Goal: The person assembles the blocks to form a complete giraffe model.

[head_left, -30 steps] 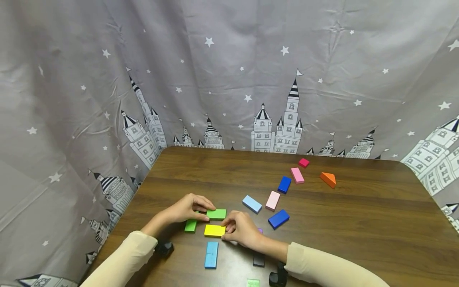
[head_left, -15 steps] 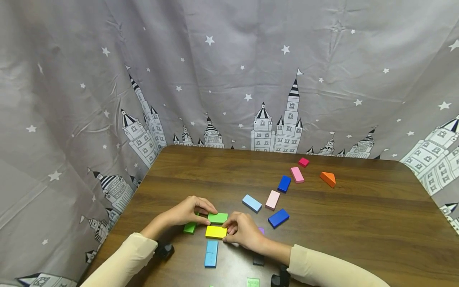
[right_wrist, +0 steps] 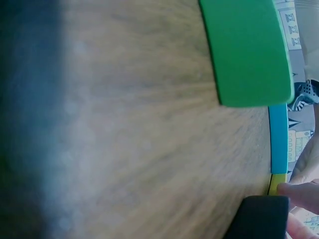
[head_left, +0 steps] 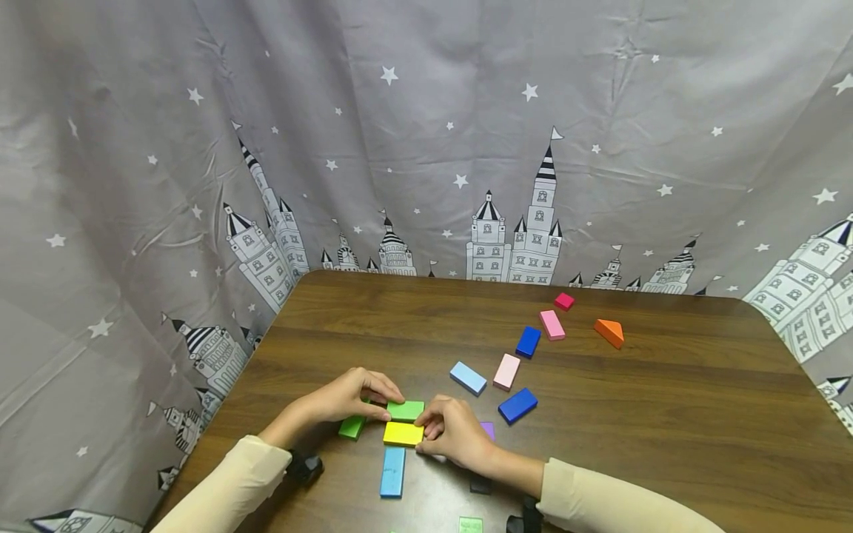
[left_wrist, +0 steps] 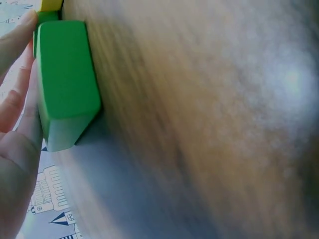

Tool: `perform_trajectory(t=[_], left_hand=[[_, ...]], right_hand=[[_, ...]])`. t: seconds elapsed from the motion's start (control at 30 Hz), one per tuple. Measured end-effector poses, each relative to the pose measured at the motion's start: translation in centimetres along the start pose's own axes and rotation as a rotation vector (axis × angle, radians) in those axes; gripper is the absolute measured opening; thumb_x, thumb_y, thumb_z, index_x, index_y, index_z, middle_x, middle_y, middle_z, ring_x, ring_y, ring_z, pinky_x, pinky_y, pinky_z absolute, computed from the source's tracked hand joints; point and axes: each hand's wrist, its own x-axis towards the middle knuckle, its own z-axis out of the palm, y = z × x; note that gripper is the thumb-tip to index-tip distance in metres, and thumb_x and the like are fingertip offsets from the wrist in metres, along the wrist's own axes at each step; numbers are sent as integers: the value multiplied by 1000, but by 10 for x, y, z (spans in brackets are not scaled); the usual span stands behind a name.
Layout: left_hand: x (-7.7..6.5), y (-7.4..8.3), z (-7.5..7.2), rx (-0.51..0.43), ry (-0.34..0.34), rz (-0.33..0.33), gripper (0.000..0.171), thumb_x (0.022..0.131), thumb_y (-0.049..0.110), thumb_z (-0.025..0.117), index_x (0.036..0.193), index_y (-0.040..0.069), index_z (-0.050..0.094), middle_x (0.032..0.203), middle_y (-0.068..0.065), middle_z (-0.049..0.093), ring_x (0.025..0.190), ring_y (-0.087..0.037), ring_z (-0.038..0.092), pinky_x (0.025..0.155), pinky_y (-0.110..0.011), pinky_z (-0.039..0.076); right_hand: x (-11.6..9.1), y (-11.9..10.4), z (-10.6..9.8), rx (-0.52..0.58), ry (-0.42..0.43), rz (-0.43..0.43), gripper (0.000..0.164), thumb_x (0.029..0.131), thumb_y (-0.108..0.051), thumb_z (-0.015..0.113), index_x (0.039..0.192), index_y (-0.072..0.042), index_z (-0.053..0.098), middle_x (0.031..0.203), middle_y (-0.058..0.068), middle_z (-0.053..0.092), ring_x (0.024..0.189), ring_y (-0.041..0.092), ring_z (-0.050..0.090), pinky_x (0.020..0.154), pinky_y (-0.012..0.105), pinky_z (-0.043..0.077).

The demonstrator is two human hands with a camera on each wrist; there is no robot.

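Drawn toward the near side of the tabletop [head_left: 666, 414] since a second ago: lime-green block [head_left: 406, 411], its gap to the yellow block [head_left: 403, 434] almost closed; yellow block, nudged slightly the same way. Left hand [head_left: 349, 396]: thumb and fingers pinching the lime-green block at its left end. Right hand [head_left: 457, 438]: thumb and finger pinching the yellow block at its right end. Key relation: both blocks flat between the hands, long axes parallel and running from left edge toward right edge; lime-green on the far side, yellow on the near side; touching or just beside, cannot tell which. Sky-blue block [head_left: 392, 474]: just nearer than the yellow, long axis pointing toward the near edge. Second green block [head_left: 352, 428]: flat, just below the left hand, partly covered. Purple block [head_left: 489, 429]: partly hidden by the right hand. Toward the far edge: red block [head_left: 564, 301], orange triangular block [head_left: 609, 334]. Mid-tabletop: light blue block [head_left: 468, 377], pale pink block [head_left: 506, 372]
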Motion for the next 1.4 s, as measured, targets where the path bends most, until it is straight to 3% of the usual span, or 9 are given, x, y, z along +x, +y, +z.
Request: perform_trajectory(t=[1.4], left_hand=[[-1, 5, 3, -55, -13, -35, 29, 84, 5, 79, 111, -4, 73, 112, -13, 69, 106, -23, 65, 89, -31, 54]], right_hand=[[0, -2, 1, 32, 29, 8, 29, 64, 13, 87, 85, 7, 69, 85, 8, 57, 69, 22, 67, 61, 17, 54]])
